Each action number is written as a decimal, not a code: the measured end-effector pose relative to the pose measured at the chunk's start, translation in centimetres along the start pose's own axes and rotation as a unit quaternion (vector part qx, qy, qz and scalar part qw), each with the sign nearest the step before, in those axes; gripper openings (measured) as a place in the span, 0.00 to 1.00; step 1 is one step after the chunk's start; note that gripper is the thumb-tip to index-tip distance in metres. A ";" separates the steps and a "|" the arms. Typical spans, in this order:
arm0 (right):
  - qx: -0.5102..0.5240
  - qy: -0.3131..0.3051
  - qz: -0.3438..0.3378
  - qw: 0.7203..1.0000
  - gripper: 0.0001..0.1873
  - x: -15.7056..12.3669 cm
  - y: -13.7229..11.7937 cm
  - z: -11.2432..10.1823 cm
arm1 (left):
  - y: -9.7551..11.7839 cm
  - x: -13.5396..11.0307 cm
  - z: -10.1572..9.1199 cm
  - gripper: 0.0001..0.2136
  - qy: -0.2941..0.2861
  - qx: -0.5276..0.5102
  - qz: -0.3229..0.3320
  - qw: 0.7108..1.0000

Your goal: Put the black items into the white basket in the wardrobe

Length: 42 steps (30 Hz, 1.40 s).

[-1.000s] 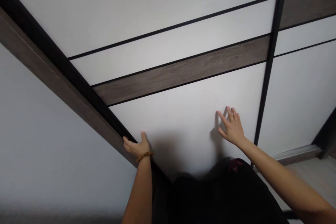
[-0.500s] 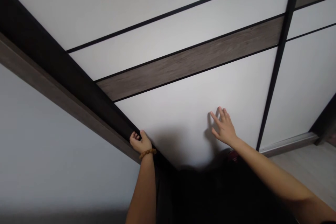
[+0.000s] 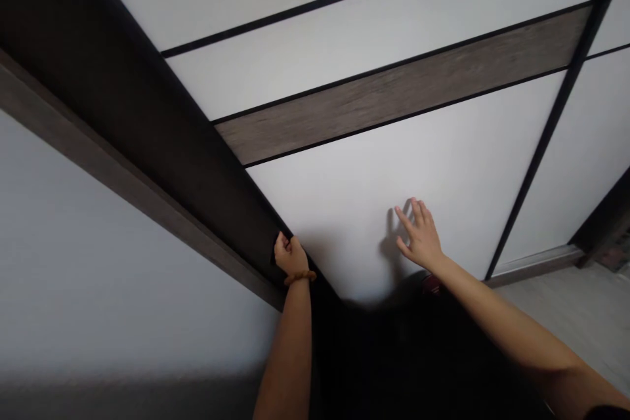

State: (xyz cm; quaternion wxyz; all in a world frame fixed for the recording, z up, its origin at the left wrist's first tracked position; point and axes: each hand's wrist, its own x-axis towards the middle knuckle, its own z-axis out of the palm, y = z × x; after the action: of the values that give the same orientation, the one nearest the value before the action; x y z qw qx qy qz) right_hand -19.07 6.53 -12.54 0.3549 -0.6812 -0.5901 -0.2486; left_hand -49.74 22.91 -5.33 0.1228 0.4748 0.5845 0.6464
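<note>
Pale wall (image 3: pixel 88 243), white door (image 3: pixel 354 190), its edge (image 3: pixel 266 204) at left hand (image 3: pixel 293 257)

White door (image 3: pixel 384 164), black-trimmed, with a grey-brown wood-look band (image 3: pixel 403 91), partly open along its left edge.

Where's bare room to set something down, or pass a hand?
Setting down: floor between right forearm and wooden base. Hand: perhaps the dark strip between wooden frame and door edge, depth unclear. Crowded: where the left hand curls.
</note>
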 end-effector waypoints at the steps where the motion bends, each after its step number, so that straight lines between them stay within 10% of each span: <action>1: 0.005 -0.009 -0.018 1.000 0.62 -0.1 -1.0 0.2 | -0.1 -0.2 -0.1 0.23 -0.012 -0.012 0.000 1.000; 13: -0.021 -0.003 0.060 0.998 0.59 -1.2 -2.7 2.5 | -2.9 -2.5 -0.2 0.23 -0.206 -0.169 -0.034 0.963; 22: 0.082 -0.043 -0.063 0.994 0.53 -1.6 -12.9 4.7 | -3.2 -5.0 0.4 0.30 -0.310 -0.201 -0.008 0.929; 29: 0.057 -0.084 -0.051 0.994 0.52 -0.3 -18.2 8.0 | -4.2 -6.3 -1.9 0.33 -0.423 -0.268 -0.033 0.865; 35: 0.006 -0.108 0.016 0.994 0.46 0.4 -18.0 9.5 | -6.1 -9.2 -6.1 0.30 -0.431 -0.094 -0.064 0.895; 37: -0.001 -0.118 0.034 0.992 0.47 0.7 -17.8 9.8 | -6.4 -10.0 -8.2 0.26 -0.525 -0.020 -0.031 0.850; 42: 0.006 -0.153 0.088 0.984 0.52 2.2 -17.4 10.7 | -6.5 -11.5 -12.8 0.28 -0.753 0.161 0.077 0.634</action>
State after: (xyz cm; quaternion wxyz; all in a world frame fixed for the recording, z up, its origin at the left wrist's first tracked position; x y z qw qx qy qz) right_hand -36.63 17.11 -14.26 0.2852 -0.7581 -0.5769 -0.1059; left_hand -56.07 8.39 -14.71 0.3920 0.8519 0.3457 -0.0319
